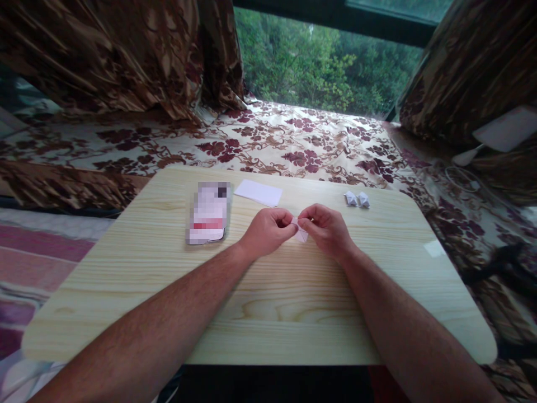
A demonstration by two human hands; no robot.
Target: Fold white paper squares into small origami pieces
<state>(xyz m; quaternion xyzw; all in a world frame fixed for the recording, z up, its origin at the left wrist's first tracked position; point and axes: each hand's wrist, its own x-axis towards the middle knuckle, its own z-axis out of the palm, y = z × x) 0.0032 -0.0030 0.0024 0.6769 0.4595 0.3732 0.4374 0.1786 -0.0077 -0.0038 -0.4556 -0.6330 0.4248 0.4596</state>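
Both my hands meet over the middle of a pale wooden table. Between them is a small folded white paper piece. My left hand pinches its left side with closed fingers. My right hand pinches its right side, fingers curled. Most of the paper is hidden by my fingers.
A phone lies on the table left of my hands, with a flat white paper slip behind it. Two small folded paper pieces sit at the far right. Floral fabric, curtains and a window surround the table.
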